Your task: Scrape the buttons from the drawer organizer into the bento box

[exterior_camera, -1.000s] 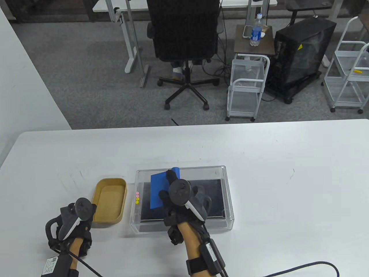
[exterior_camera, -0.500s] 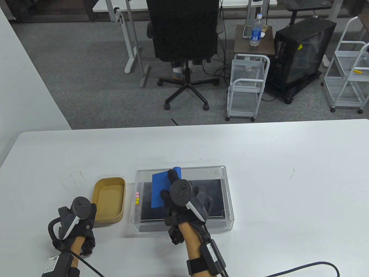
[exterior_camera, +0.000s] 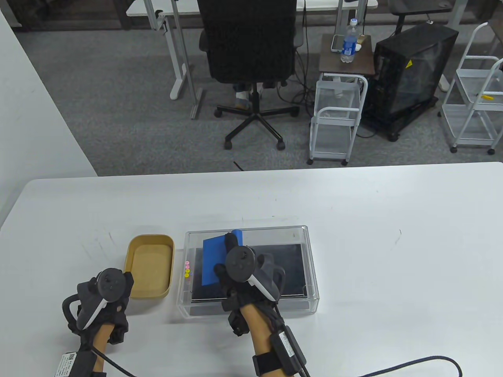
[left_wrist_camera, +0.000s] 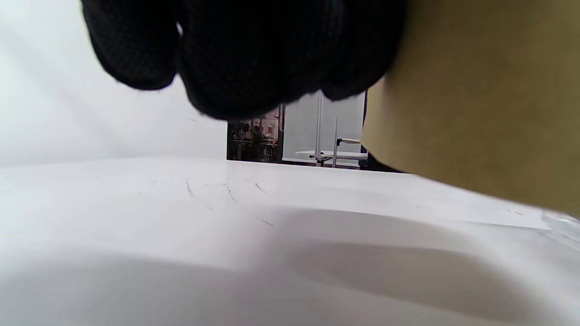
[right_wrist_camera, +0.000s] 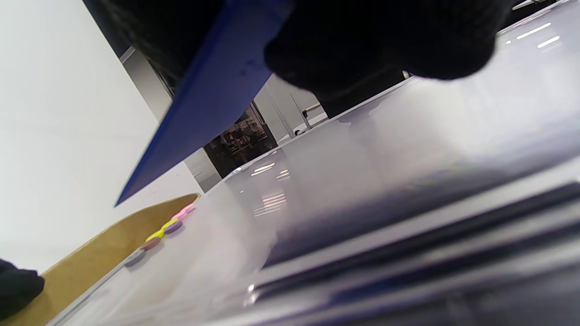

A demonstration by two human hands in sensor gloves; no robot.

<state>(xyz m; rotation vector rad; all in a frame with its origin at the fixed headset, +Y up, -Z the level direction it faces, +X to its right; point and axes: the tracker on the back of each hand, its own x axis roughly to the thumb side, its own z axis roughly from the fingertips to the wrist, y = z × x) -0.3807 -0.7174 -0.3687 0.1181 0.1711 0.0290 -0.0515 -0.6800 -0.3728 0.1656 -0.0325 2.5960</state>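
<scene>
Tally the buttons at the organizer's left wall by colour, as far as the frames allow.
Pink buttons: 2
Yellow buttons: 2, counted from the table view
Purple button: 1
Brownish button: 1
Grey button: 1
Total: 7, though overlap in the row makes this approximate.

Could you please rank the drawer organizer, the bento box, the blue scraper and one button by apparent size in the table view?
1. drawer organizer
2. bento box
3. blue scraper, partly hidden by the hand
4. button

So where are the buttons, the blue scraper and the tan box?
buttons [exterior_camera: 187, 269], table view, middle of the row.
blue scraper [exterior_camera: 212, 259], table view, flat blade.
tan box [exterior_camera: 151, 294], table view, near wall.
</scene>
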